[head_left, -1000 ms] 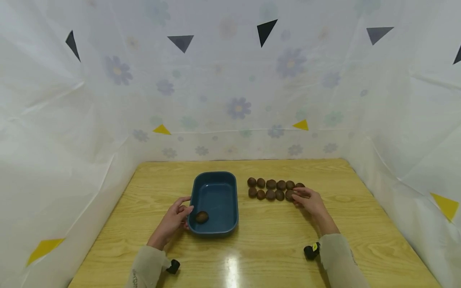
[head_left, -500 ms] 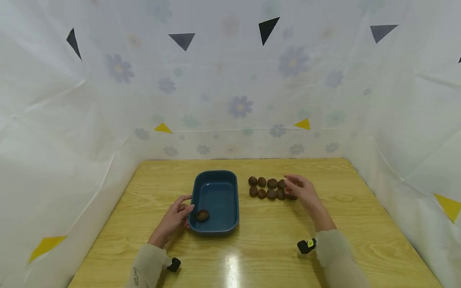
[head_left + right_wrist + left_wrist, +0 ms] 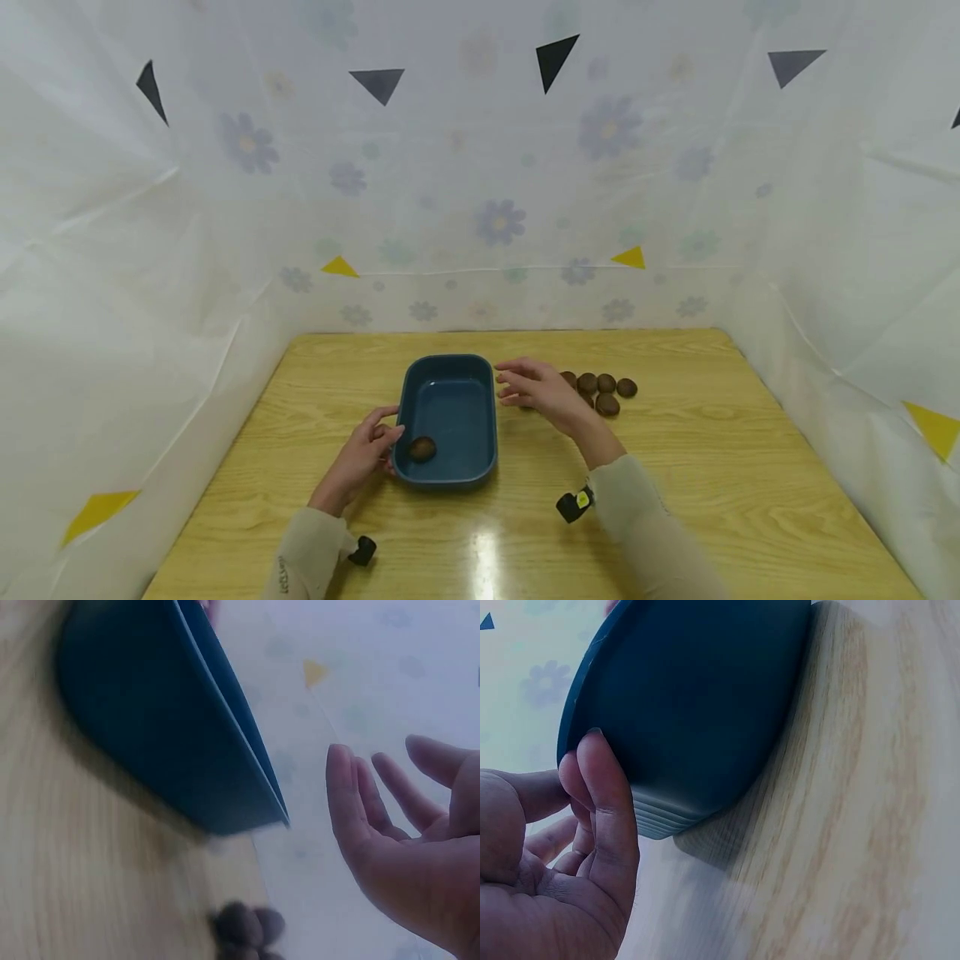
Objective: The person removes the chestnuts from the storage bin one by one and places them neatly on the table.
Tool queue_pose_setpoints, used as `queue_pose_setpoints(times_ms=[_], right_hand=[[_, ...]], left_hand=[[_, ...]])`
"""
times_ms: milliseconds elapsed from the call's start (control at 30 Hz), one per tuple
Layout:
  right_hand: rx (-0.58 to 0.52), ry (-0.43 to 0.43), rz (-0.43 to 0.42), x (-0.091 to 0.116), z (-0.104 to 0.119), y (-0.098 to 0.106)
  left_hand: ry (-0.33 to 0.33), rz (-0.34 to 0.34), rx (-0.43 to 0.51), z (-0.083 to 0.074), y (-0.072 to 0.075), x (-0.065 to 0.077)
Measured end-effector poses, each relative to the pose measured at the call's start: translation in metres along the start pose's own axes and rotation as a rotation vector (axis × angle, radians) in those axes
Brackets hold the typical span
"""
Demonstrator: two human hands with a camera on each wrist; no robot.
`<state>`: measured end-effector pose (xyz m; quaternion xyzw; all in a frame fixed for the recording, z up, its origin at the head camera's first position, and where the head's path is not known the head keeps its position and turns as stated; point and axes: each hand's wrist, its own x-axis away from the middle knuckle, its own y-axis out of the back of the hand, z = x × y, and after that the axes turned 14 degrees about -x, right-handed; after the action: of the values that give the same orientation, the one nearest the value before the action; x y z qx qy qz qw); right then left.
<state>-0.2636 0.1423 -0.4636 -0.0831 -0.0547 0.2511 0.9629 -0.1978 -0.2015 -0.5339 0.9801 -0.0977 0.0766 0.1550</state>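
A deep blue rectangular dish [image 3: 483, 479] stands on the table, with one dark brown, round, chestnut-like nut [image 3: 422, 450] in its near left corner. My left hand [image 3: 365, 458] grips the dish's left wall at the rim; the left wrist view shows its fingers [image 3: 607, 802] against the outer wall. Just beside the dish's right rim, my right hand [image 3: 543, 392] hovers with its fingers loosely spread. In the right wrist view nothing shows between those fingers [image 3: 349, 795]. Several more brown nuts [image 3: 607, 405] lie in two rows right of the dish, partly hidden behind the right hand.
The wooden table [image 3: 712, 500] spreads out around the dish and nuts. White flower-printed sheeting [image 3: 420, 200] closes off the back and both sides. A black wrist camera [image 3: 574, 505] sits at the right cuff, another wrist camera [image 3: 363, 551] at the left.
My right hand has moved left from the right end of the nut rows to the dish's right rim. The left hand, the dish and the nut inside have stayed put.
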Motion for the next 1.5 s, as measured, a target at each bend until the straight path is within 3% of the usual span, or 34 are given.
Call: queue_pose_setpoints(times_ms=[267, 567, 900, 1200, 1500], right_hand=[[-0.024, -0.102, 0.131, -0.022, -0.022, -0.059], [-0.053, -0.163, 0.056, -0.034, -0.051, -0.102], [0.104, -0.213, 0.005, -0.036, -0.069, -0.115], [0.108, -0.288, 0.139, -0.036, -0.069, -0.119], [0.125, -0.305, 0.207, -0.036, -0.067, -0.117]], left_hand=[[0.012, -0.007, 0.001, 0.001, 0.001, 0.001], [0.017, -0.006, 0.012, 0.000, 0.000, 0.001], [0.028, 0.003, 0.013, -0.002, 0.000, 0.002], [0.041, -0.012, 0.014, -0.003, -0.001, 0.004], [0.018, -0.004, 0.012, -0.001, 0.000, 0.003]])
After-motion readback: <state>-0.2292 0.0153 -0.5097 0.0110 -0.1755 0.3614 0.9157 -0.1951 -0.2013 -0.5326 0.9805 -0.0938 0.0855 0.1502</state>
